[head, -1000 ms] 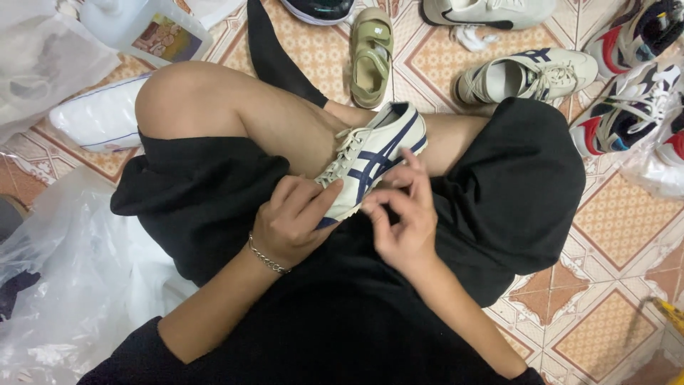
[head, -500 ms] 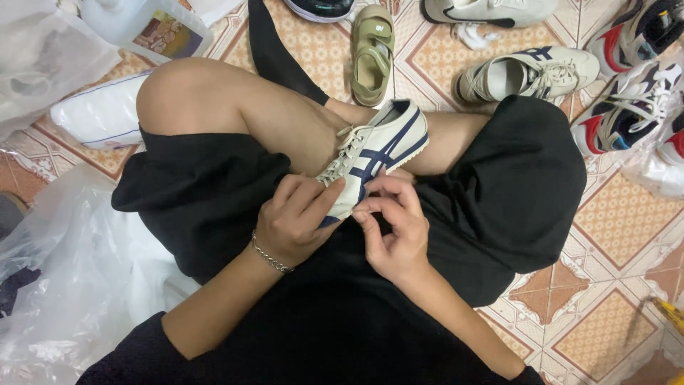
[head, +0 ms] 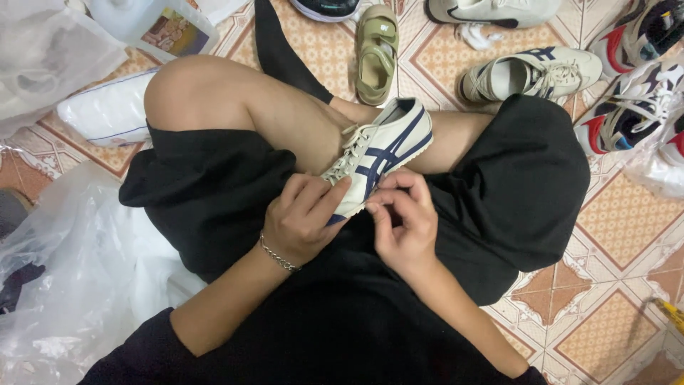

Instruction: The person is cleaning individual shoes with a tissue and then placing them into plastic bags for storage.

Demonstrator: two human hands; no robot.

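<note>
One cream sneaker (head: 381,153) with dark blue side stripes and pale laces is held in the lap, resting against the crossed bare legs, its toe pointing up and away toward the right. The heel end is gripped by the left hand (head: 303,217), whose fingers are curled and pressed against the shoe's side; a thin chain bracelet (head: 278,255) is worn on that wrist. The lower edge of the sole is pinched by the right hand (head: 402,224), thumb and fingers drawn together on it. The heel is largely hidden by the two hands. Black clothing is spread below and to both sides of the shoe. On the patterned tiled floor (head: 613,314), an olive green sandal (head: 376,53) lies just beyond the legs, and a matching cream sneaker (head: 531,75) lies to its right. Red, white and black sport shoes (head: 630,107) are seen at the right edge. Clear plastic bags (head: 68,278) are heaped at the left, and a white packet (head: 107,110) lies beside the raised knee.
</note>
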